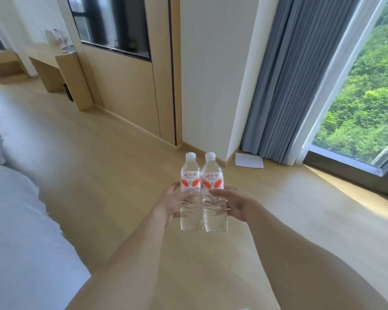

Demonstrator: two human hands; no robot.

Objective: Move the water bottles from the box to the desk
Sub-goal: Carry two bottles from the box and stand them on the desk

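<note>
Two clear water bottles with white caps and red-and-white labels stand upright side by side in the air in front of me, touching each other. My left hand [171, 203] grips the left bottle [190, 175] from its left side. My right hand [232, 203] grips the right bottle [212, 175] from its right side. The wooden desk [54, 61] stands far off at the upper left against the wall, with small items on its top. No box is in view.
A white bed [20, 231] fills the lower left. Wooden floor [121, 164] stretches ahead. A white pillar [217, 86], grey curtain [289, 86] and large window [367, 97] stand to the right. A white sheet of paper [249, 160] lies on the floor by the pillar.
</note>
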